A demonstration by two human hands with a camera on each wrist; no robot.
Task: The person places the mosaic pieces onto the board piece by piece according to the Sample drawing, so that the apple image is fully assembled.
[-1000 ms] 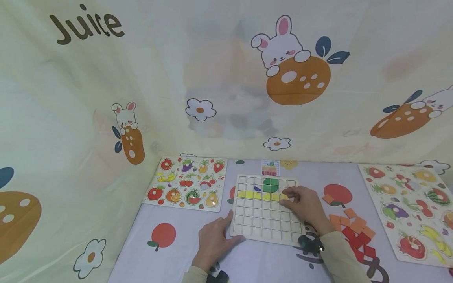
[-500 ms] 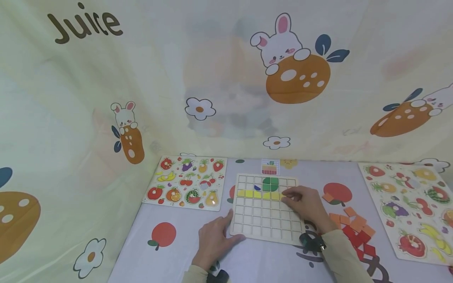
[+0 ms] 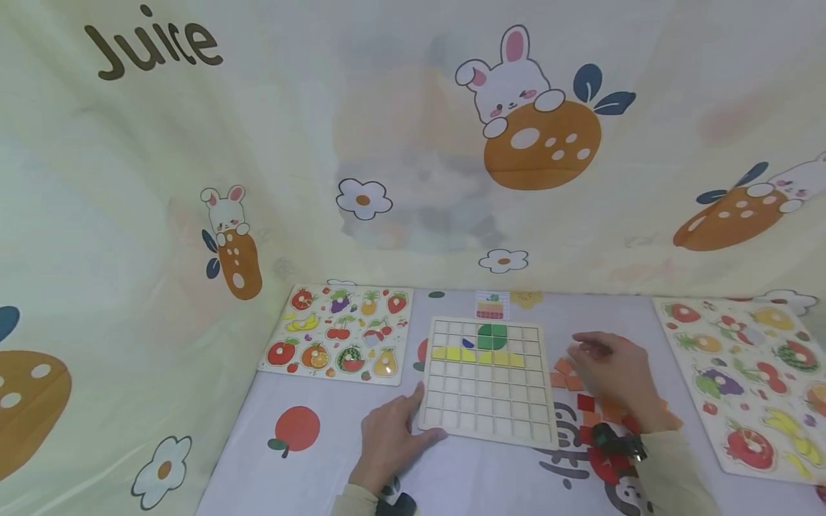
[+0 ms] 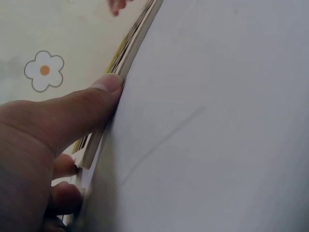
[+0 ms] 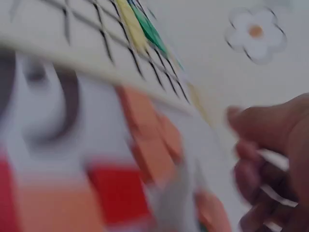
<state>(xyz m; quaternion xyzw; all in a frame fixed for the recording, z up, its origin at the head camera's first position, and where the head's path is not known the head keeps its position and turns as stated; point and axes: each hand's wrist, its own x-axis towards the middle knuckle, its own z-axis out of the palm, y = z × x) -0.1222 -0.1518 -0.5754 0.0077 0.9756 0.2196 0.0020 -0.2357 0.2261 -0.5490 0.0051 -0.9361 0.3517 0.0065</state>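
A pale square grid board [image 3: 487,408] lies on the table. My left hand [image 3: 390,433] holds its near left corner, thumb along the near edge and fingers at the left side; the left wrist view shows the thumb [image 4: 91,113] against the edge. A row of yellow tiles [image 3: 469,355] crosses the board. Above them sit green tiles [image 3: 492,337] forming a leaf shape and a small blue piece [image 3: 467,343]. To the right of the board, my right hand [image 3: 616,369] hovers over orange tiles [image 3: 571,382] and red tiles [image 3: 586,403], fingers loosely curled with nothing between them. Its forearm hides part of the pile.
A small picture card [image 3: 492,305] lies behind the board. One fruit puzzle board [image 3: 406,337] stands at the back left, another fruit puzzle board [image 3: 716,430] at the right. A printed curtain [image 3: 413,236] rises behind the table.
My right hand has left the right end of the yellow row and moved right over the loose tiles. Some orange and red tiles now lie farther left, nearer the board. My left hand stays put.
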